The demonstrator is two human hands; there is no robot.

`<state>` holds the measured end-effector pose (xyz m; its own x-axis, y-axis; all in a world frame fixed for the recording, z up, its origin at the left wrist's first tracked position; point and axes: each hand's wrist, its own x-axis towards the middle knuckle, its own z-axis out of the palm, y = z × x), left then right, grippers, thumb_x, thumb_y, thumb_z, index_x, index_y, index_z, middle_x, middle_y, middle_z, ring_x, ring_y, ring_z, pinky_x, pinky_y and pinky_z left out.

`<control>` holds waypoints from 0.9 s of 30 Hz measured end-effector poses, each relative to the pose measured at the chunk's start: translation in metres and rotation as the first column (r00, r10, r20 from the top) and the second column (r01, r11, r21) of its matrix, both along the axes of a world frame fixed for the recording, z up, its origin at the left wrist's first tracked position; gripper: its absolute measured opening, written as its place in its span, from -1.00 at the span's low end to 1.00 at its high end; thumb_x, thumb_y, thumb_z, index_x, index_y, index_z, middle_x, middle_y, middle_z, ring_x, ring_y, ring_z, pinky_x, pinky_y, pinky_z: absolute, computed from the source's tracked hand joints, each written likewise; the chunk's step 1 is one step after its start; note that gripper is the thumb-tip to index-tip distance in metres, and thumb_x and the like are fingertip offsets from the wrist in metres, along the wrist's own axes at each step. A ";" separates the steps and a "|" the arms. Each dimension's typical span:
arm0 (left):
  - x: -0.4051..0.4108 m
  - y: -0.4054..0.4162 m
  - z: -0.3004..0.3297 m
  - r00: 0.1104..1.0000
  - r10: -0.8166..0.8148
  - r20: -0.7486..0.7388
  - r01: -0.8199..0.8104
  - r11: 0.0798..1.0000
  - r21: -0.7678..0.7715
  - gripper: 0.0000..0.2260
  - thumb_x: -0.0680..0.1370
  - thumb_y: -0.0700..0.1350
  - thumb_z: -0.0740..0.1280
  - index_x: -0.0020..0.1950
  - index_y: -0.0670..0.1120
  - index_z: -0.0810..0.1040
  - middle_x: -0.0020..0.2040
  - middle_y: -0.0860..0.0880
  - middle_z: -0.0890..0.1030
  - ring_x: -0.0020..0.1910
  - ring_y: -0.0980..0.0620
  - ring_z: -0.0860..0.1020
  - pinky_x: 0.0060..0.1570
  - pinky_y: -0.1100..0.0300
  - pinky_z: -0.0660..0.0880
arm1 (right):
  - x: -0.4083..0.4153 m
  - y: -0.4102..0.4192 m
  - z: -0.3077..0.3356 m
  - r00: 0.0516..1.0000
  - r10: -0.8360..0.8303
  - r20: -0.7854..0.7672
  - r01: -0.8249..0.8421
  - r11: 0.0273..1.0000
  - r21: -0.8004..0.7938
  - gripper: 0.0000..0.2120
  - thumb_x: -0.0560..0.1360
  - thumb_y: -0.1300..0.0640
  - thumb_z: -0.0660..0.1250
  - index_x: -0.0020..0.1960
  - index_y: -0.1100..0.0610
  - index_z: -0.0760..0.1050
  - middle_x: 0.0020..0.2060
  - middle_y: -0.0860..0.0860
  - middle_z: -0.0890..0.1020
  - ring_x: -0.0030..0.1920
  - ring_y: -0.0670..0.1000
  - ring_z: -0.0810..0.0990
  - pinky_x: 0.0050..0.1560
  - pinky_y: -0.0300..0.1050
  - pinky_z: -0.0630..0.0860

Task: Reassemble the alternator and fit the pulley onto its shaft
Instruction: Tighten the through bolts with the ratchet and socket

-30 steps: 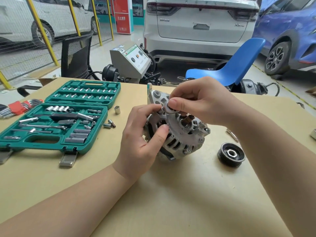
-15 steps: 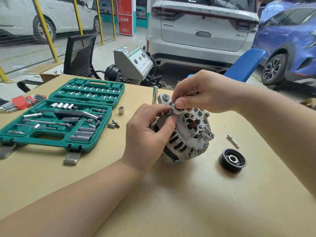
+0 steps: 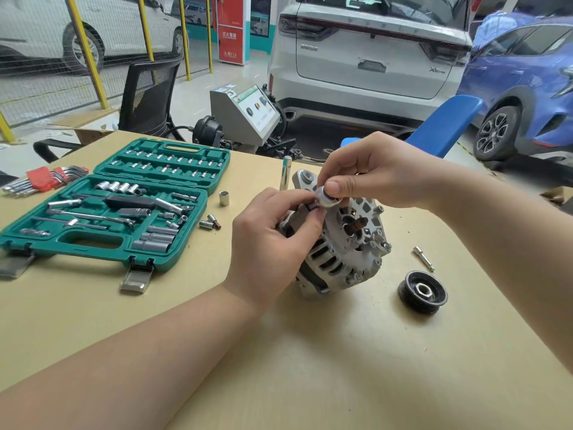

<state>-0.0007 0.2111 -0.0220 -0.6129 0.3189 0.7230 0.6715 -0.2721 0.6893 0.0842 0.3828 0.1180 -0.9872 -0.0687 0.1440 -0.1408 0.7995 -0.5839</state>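
Alternator propped on the table, shaft tilted up and bare. Left hand wrapped round the housing, steadying it. Right hand pinching a small metal ring at the upper rim, now carried a touch nearer the shaft than half a second back. Probably a spacer about to go on. Pulley lying apart to the right, not yet fitted. Green socket set open on the left.
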 end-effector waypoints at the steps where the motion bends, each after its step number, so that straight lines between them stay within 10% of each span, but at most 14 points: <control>1: 0.000 0.000 0.000 1.000 -0.002 0.002 0.002 1.000 -0.002 -0.84 0.59 -0.14 0.54 0.16 -0.10 0.77 -0.04 -0.03 0.69 -0.02 -0.09 0.69 -0.05 -0.14 0.70 | 0.000 -0.001 0.000 1.000 -0.006 0.002 0.006 1.000 0.000 -0.72 0.49 -0.04 0.43 0.02 0.15 0.70 -0.25 -0.05 0.73 -0.25 -0.08 0.65 -0.14 -0.25 0.55; 4: 0.001 0.000 0.000 1.000 -0.008 0.019 0.007 1.000 0.006 -0.84 0.60 -0.11 0.54 0.17 -0.09 0.77 -0.05 -0.03 0.69 -0.02 -0.11 0.69 -0.05 -0.15 0.69 | 0.000 -0.004 0.000 0.999 -0.033 0.016 0.032 0.999 0.040 -0.67 0.49 -0.08 0.42 0.05 0.18 0.69 -0.16 0.12 0.75 -0.13 0.17 0.70 -0.03 0.06 0.62; 11: 0.000 -0.002 -0.002 0.992 -0.056 0.110 0.054 0.998 0.023 -0.66 0.56 0.03 0.56 0.31 0.13 0.62 0.01 0.08 0.73 0.05 -0.02 0.73 0.04 0.15 0.69 | 0.002 -0.011 0.006 0.985 -0.169 0.022 0.160 0.960 0.230 -0.78 0.53 -0.21 0.41 0.00 -0.08 0.67 -0.21 -0.15 0.71 -0.18 -0.09 0.65 -0.09 -0.03 0.60; 16: -0.004 -0.005 -0.003 0.993 -0.078 0.085 0.078 0.997 0.005 -0.71 0.57 -0.03 0.56 0.29 0.05 0.68 0.05 0.07 0.74 0.10 -0.06 0.72 0.06 0.06 0.71 | 0.003 -0.018 0.010 0.993 -0.112 -0.019 0.113 0.951 0.289 -0.88 0.59 -0.02 0.40 0.11 -0.17 0.64 -0.08 -0.14 0.66 -0.06 0.09 0.64 -0.05 0.23 0.63; 27: -0.003 -0.002 0.001 0.994 -0.087 0.072 0.086 0.996 0.012 -0.87 0.60 -0.16 0.55 0.14 -0.04 0.77 -0.02 -0.02 0.72 0.04 -0.11 0.69 -0.02 -0.11 0.71 | 0.023 -0.021 -0.004 0.987 -0.108 -0.118 0.142 0.931 0.337 -0.72 0.54 -0.16 0.41 0.16 -0.04 0.63 -0.03 -0.14 0.63 0.02 -0.05 0.59 0.08 -0.03 0.55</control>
<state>-0.0037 0.2090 -0.0214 -0.6338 0.3671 0.6808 0.5937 -0.3333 0.7324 0.1073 0.3613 0.1144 -0.9738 -0.0074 0.2274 -0.0679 0.9634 -0.2593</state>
